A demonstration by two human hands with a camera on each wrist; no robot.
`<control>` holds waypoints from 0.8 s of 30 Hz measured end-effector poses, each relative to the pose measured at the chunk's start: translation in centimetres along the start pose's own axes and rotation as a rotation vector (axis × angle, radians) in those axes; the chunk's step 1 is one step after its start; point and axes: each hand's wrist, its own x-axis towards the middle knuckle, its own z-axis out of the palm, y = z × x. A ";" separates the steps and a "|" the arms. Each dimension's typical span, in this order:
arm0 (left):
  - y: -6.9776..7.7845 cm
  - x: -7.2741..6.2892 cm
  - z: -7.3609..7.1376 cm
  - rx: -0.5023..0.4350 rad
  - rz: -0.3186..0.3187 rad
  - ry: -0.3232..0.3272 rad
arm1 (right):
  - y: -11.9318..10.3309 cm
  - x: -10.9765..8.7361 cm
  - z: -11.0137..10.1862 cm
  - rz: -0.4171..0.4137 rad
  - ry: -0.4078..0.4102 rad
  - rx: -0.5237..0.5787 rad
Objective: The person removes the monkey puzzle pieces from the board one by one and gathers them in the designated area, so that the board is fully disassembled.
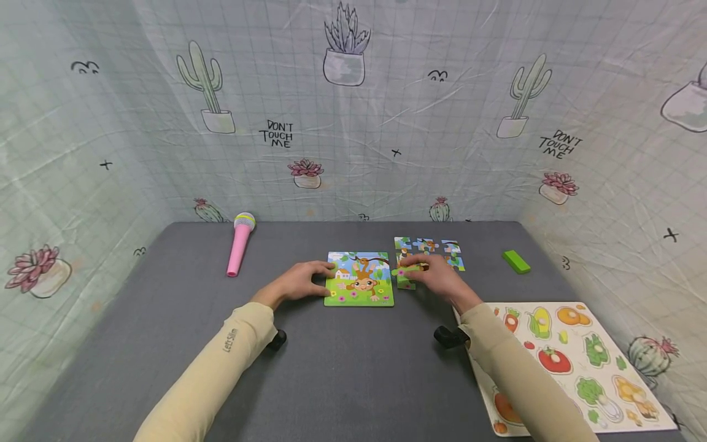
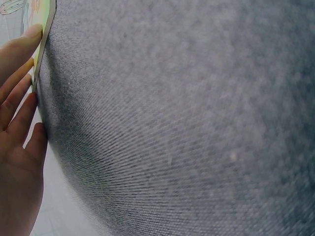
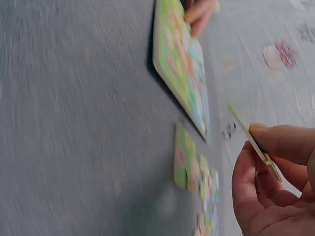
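Observation:
A square monkey picture puzzle (image 1: 361,279) lies flat on the grey table. My left hand (image 1: 301,281) rests at its left edge, fingers fairly straight and thumb touching the board's face in the left wrist view. Between thumb and fingers, my right hand (image 1: 440,277) pinches a thin green puzzle piece (image 3: 246,132), raised off the table and seen nearly edge-on in the right wrist view. Beneath and beyond that hand lie loose puzzle pieces (image 1: 451,247), grouped right of the puzzle and partly hidden. A green piece with a pink flower (image 3: 182,156) lies nearest the board.
At the back left lies a pink toy microphone (image 1: 239,245). A green block (image 1: 516,261) sits at the far right. Under the right forearm is a vegetable picture board (image 1: 569,334), partly covered by the sleeve. Patterned cloth walls (image 1: 364,141) enclose the table (image 1: 342,380).

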 end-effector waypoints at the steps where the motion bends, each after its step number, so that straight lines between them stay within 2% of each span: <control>1: 0.0 0.0 0.0 -0.001 -0.002 0.001 | 0.2 -0.1 -0.5 0.008 0.007 -0.006; 5: 0.1 -0.1 0.0 -0.004 -0.004 0.004 | 1.3 -0.3 -2.2 0.031 0.035 -0.041; 11: 0.3 -0.2 -0.2 -0.005 0.004 0.000 | 3.0 -0.5 -3.8 0.059 -0.008 -0.128; 24: 0.1 -0.2 -0.2 0.002 0.010 -0.005 | 4.4 -0.5 -3.8 0.045 -0.007 -0.119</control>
